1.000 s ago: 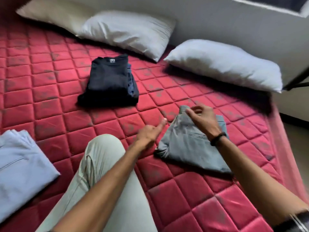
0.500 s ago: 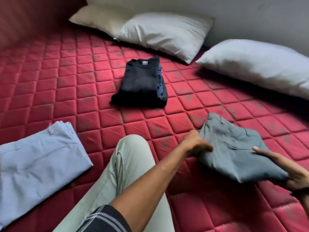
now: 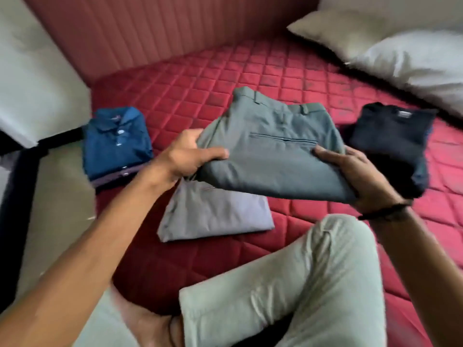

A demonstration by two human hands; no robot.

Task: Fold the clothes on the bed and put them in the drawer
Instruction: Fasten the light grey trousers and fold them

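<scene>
Folded grey-green trousers (image 3: 273,151) hang in the air above the red quilted bed (image 3: 215,78). My left hand (image 3: 185,156) grips their left edge, thumb on top. My right hand (image 3: 355,171) grips their right edge from below and the side. Directly beneath them lie folded light grey trousers (image 3: 215,214) on the mattress. A folded blue shirt (image 3: 115,144) lies at the bed's left edge on top of a purple garment. A folded black T-shirt (image 3: 390,141) lies to the right. No drawer is in view.
My bent knee in pale green trousers (image 3: 300,279) fills the foreground. Two pillows (image 3: 413,56) lie at the back right. A padded red headboard (image 3: 155,28) stands behind. The floor (image 3: 57,201) shows past the bed's left edge.
Both hands have lifted the grey-green trousers off the mattress and carried them left, over the light grey trousers. My view has swung left, bringing the blue shirt and headboard into sight.
</scene>
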